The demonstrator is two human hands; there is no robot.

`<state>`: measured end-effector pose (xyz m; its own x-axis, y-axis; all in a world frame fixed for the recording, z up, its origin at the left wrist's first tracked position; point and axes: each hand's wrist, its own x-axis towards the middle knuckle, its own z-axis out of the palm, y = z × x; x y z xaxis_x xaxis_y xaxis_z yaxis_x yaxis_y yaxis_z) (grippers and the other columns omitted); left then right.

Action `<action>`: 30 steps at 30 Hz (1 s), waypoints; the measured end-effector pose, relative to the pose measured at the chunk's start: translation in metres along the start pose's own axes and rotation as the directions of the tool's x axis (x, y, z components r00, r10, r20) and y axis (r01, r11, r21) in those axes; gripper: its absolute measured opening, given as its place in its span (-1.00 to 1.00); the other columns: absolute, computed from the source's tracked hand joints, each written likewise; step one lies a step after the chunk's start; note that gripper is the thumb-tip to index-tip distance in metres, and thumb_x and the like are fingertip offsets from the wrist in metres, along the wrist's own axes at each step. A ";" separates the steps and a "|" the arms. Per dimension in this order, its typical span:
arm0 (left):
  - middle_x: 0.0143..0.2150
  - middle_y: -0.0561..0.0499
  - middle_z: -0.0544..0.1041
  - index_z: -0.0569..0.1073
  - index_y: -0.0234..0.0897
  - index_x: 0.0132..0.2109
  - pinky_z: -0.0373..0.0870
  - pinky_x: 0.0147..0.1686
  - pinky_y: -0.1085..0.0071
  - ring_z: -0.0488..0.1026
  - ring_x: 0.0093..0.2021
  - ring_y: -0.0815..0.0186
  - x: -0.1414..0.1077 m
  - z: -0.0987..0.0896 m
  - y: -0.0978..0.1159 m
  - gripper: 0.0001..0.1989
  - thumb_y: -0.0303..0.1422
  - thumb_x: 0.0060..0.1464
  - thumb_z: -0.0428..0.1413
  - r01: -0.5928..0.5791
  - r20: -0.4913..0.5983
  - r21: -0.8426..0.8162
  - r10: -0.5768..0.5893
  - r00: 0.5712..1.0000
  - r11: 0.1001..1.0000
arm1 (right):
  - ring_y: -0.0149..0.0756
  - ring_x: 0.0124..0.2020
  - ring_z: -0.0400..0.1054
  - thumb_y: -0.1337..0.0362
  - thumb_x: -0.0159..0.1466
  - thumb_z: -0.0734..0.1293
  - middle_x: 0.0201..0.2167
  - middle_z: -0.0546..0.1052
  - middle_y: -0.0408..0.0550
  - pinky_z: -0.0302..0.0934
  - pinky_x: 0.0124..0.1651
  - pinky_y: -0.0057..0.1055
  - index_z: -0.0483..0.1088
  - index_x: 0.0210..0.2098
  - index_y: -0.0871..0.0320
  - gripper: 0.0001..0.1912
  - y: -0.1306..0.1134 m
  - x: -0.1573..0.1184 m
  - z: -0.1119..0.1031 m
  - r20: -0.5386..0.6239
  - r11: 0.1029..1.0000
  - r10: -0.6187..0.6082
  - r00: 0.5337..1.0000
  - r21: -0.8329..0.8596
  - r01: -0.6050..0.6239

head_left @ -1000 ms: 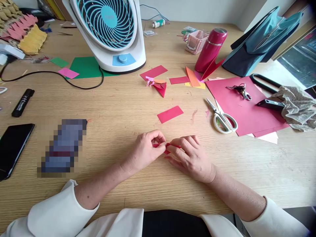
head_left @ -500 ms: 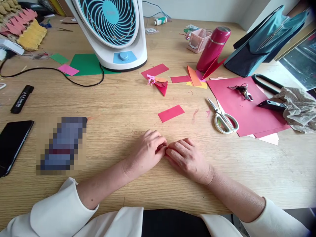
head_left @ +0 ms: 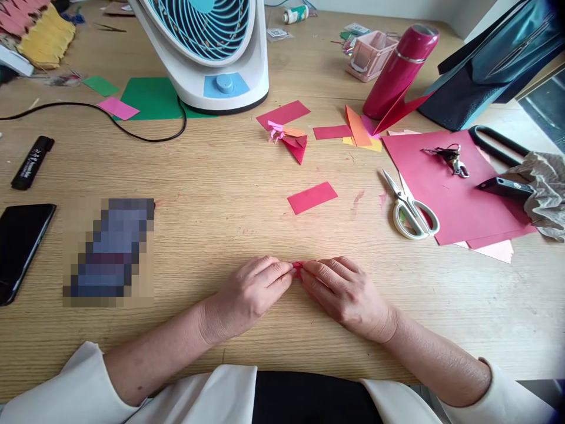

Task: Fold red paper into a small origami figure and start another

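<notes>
A small piece of red paper (head_left: 298, 268) shows between my fingertips near the table's front edge; most of it is hidden. My left hand (head_left: 251, 294) pinches its left side, and my right hand (head_left: 348, 294) pinches its right side. Just beyond them a flat red paper strip (head_left: 312, 198) lies on the wooden table (head_left: 212, 194). Farther back is a folded red piece (head_left: 295, 147) with pink and orange bits beside it. White-handled scissors (head_left: 410, 212) rest to the right of the strip.
A white fan (head_left: 220, 70) stands at the back, near green sheets (head_left: 150, 97) and a black cable. Large red sheets (head_left: 463, 206) with keys on them, a red bottle (head_left: 401, 70) and a blue bag (head_left: 477, 76) are at the right. Two phones (head_left: 24, 253) (head_left: 110, 247) and a marker (head_left: 33, 163) lie left.
My fingertips have drawn slightly apart, and red paper now shows between them. My left hand has shifted a little toward me. The view has also shifted slightly.
</notes>
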<state>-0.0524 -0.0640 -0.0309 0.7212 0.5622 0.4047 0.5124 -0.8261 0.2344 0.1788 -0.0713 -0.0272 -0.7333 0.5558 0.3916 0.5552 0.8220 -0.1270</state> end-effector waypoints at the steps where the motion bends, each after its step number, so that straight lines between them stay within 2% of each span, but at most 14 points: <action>1: -0.13 -0.10 0.60 0.48 -0.38 -0.02 0.51 -0.16 0.29 0.49 -0.17 0.26 0.001 0.000 0.000 -0.80 -0.57 0.28 0.02 0.003 0.001 -0.001 -0.003 1.000 1.000 | -0.23 -0.21 0.44 0.49 0.38 0.22 -0.21 0.59 0.09 0.27 -0.26 -0.26 0.48 -0.08 0.26 -0.77 0.000 0.000 -0.001 0.002 1.000 -0.007 1.000 0.002 0.007; 5: -0.14 -0.10 0.60 0.49 -0.37 -0.05 0.50 -0.15 0.31 0.50 -0.17 0.26 0.001 -0.002 -0.001 -0.81 -0.57 0.28 0.03 0.001 -0.003 -0.018 -0.001 1.000 1.000 | -0.24 -0.23 0.43 0.50 0.39 0.21 -0.23 0.59 0.08 0.28 -0.20 -0.25 0.49 -0.14 0.26 -0.78 -0.001 0.002 -0.003 -0.005 1.000 -0.009 1.000 0.014 0.009; 8: -0.14 -0.08 0.59 0.49 -0.34 -0.07 0.48 -0.16 0.32 0.50 -0.17 0.27 0.000 -0.001 -0.003 -0.82 -0.56 0.29 0.02 0.001 0.003 -0.020 -0.001 1.000 1.000 | -0.22 -0.21 0.41 0.50 0.40 0.20 -0.23 0.59 0.07 0.26 -0.16 -0.20 0.49 -0.12 0.23 -0.76 -0.002 0.003 -0.004 0.013 0.999 0.006 1.000 0.032 -0.006; 11: -0.12 -0.08 0.59 0.49 -0.34 -0.07 0.46 -0.17 0.32 0.50 -0.18 0.28 -0.001 -0.001 -0.005 -0.83 -0.56 0.28 0.03 -0.018 0.024 -0.005 0.018 1.000 1.000 | -0.20 -0.21 0.39 0.48 0.41 0.19 -0.22 0.58 0.09 0.24 -0.21 -0.21 0.47 -0.09 0.25 -0.76 -0.002 0.004 -0.004 0.040 0.999 0.006 0.999 0.054 -0.008; 17: -0.16 -0.06 0.58 0.50 -0.36 -0.13 0.42 -0.16 0.34 0.48 -0.20 0.30 0.001 -0.005 -0.008 -0.85 -0.56 0.27 0.04 -0.028 0.048 -0.019 0.028 0.998 0.999 | -0.23 -0.26 0.37 0.48 0.42 0.18 -0.26 0.56 0.09 0.25 -0.23 -0.25 0.47 -0.17 0.28 -0.78 -0.001 0.003 -0.001 0.068 0.995 0.023 0.997 0.095 -0.029; 23: -0.29 0.02 0.52 0.51 -0.28 -0.24 0.36 -0.26 0.38 0.44 -0.29 0.34 0.012 -0.005 -0.003 -0.84 -0.48 0.30 0.04 0.097 0.070 -0.037 -0.094 0.993 0.995 | -0.27 -0.30 0.35 0.45 0.41 0.20 -0.30 0.52 0.02 0.26 -0.21 -0.30 0.43 -0.28 0.19 -0.80 -0.001 0.003 0.003 0.043 0.962 0.171 0.984 0.208 -0.176; 30: -0.35 0.04 0.48 0.48 -0.27 -0.31 0.29 -0.25 0.38 0.38 -0.32 0.35 0.016 0.004 -0.002 -0.81 -0.47 0.30 0.05 0.188 0.030 -0.070 -0.186 0.982 0.980 | -0.27 -0.27 0.36 0.44 0.39 0.22 -0.27 0.50 0.01 0.28 -0.17 -0.31 0.40 -0.23 0.16 -0.86 -0.001 0.006 0.003 0.065 0.907 0.275 0.959 0.314 -0.281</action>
<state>-0.0398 -0.0530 -0.0285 0.6269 0.7073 0.3268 0.6052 -0.7062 0.3674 0.1724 -0.0681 -0.0275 -0.5764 0.7674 0.2810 0.5869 0.6280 -0.5111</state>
